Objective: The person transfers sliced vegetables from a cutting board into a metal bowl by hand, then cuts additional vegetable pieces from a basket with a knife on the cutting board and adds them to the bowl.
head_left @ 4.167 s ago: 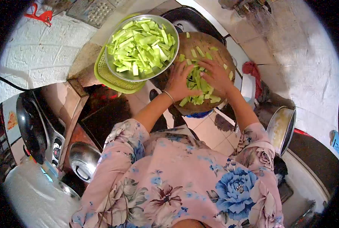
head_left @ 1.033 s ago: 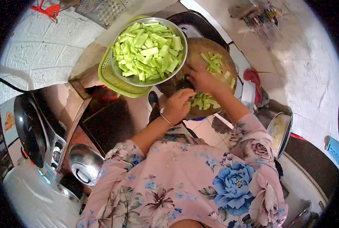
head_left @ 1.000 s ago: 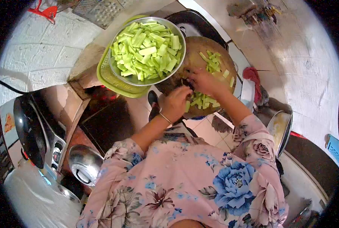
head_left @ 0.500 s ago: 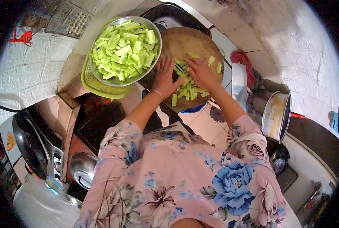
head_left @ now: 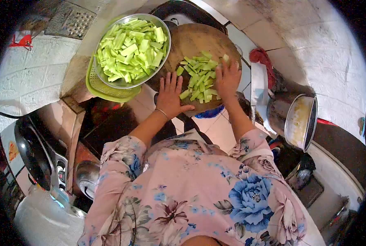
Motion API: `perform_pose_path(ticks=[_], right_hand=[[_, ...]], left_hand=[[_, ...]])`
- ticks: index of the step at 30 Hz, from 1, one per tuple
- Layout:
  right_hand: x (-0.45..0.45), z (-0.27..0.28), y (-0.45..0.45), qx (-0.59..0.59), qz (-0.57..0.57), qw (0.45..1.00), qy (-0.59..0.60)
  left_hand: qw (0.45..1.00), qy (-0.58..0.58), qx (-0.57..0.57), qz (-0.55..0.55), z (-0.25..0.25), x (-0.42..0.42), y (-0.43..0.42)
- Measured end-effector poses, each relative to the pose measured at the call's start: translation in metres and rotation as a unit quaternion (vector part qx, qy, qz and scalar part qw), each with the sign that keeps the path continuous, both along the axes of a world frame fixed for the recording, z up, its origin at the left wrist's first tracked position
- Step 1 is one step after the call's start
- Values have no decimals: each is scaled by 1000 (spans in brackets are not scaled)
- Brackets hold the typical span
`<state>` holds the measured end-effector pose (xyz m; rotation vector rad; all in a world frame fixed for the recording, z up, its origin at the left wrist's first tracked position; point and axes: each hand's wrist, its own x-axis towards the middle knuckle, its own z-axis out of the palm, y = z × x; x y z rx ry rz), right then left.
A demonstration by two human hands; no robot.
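Note:
A loose pile of cut green vegetable pieces [head_left: 200,78] lies on a round wooden chopping board [head_left: 199,39]. My left hand [head_left: 170,98] rests at the board's left edge with its fingers spread, holding nothing. On the other side of the pile, my right hand [head_left: 229,80] lies flat with fingers stretched, touching or close against the pieces at the right. To the left, a metal bowl [head_left: 168,45] heaped with more green strips [head_left: 131,49] sits on a light green basket [head_left: 93,84].
A metal pot [head_left: 302,121] stands at the right, with a red cloth [head_left: 261,61] above it. A grater [head_left: 71,19] is at the upper left. Lower left are a black pan [head_left: 33,151] and a shiny metal pot [head_left: 87,176].
My hands have moved apart, left hand to the left and down, right hand to the right. The green pieces between them now show as one gathered pile.

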<state>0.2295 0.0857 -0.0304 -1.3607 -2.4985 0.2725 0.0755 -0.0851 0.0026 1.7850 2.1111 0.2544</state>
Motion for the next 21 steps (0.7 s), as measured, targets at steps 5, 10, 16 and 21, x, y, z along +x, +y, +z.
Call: perform_pose_path(ticks=[5,10,16,21], right_hand=[[-22,4,-26,-54,25,997,45],[-37,10,-25,-119,-16,986,116],[-53,-1,-27,-119,14,977,179],[-58,7,-31,-273,-48,904,324]], left_hand=[[998,19,18,59,-13,8,7],[980,-101,83,150,-8,21,46],[947,-174,172,211,-27,29,71],[844,-384,280,250,-36,36,87]])
